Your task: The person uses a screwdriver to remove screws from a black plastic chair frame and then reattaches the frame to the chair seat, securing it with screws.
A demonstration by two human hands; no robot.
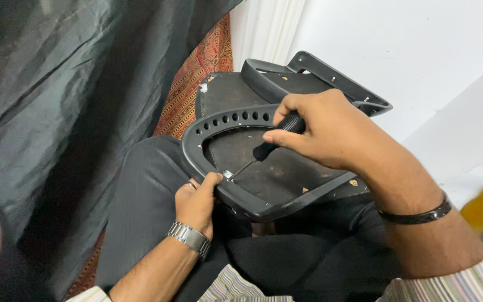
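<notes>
Your right hand, just right of the frame's centre, is closed around the black handle of a screwdriver, thumb and fingers wrapped tight; the thin shaft slants down and left to a small bright screw at the inner edge of the black plastic chair frame. Your left hand, lower centre, is curled on the near edge of that frame, thumb pressed on the rim just beside the screw, the other fingers hidden beneath it. The frame lies across your lap on dark trousers, its curved rim with a row of oval holes arcing towards the upper centre, and its far bracket reaching the upper right. Left of the frame a patterned red cloth and a dark green curtain crowd close, leaving little room on that side. To the right the white wall stands apart from your forearm, with open space above your right hand.
</notes>
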